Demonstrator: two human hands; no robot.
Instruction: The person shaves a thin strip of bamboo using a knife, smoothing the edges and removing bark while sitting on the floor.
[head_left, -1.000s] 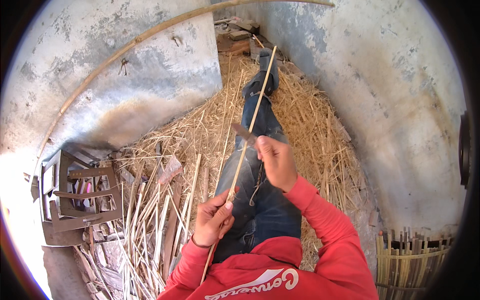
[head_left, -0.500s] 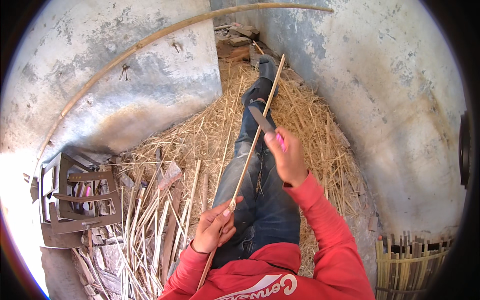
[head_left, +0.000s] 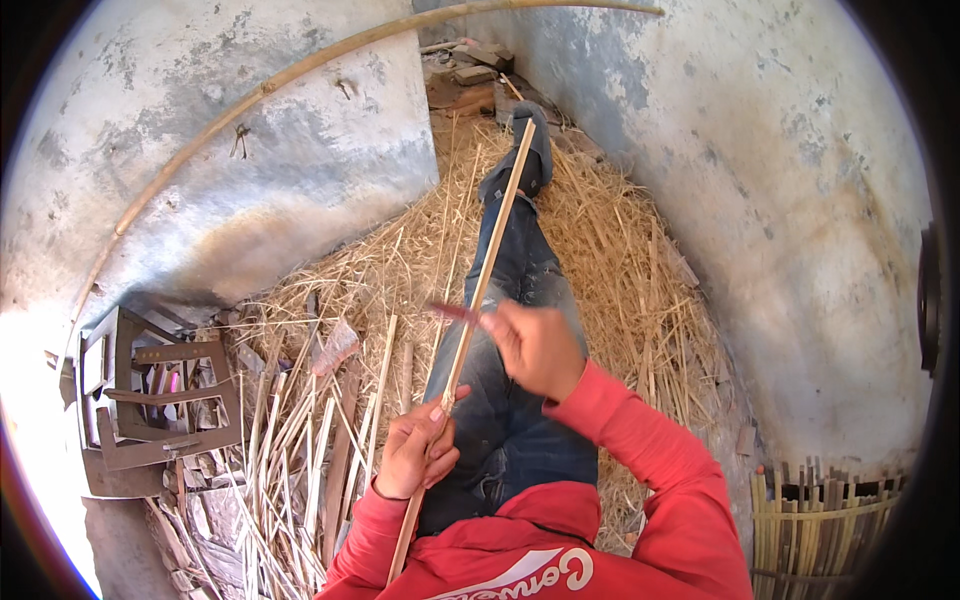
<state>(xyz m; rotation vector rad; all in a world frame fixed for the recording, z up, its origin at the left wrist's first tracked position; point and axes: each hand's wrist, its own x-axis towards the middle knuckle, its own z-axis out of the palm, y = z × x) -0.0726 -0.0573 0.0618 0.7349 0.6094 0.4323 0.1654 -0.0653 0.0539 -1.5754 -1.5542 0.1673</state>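
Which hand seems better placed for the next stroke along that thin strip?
Probably the right hand: it holds the blade, which crosses the strip in this view. The left hand is gripping the strip farther down.

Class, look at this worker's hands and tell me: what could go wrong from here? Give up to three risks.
1. The knife in the right hand might slip along the bamboo-like strip and cut the bare left hand, which grips it nearer the body.
2. The blade is above legs covered only by jeans, so a stray stroke might reach them.
3. Bare fingers around the strip could pick up splinters.
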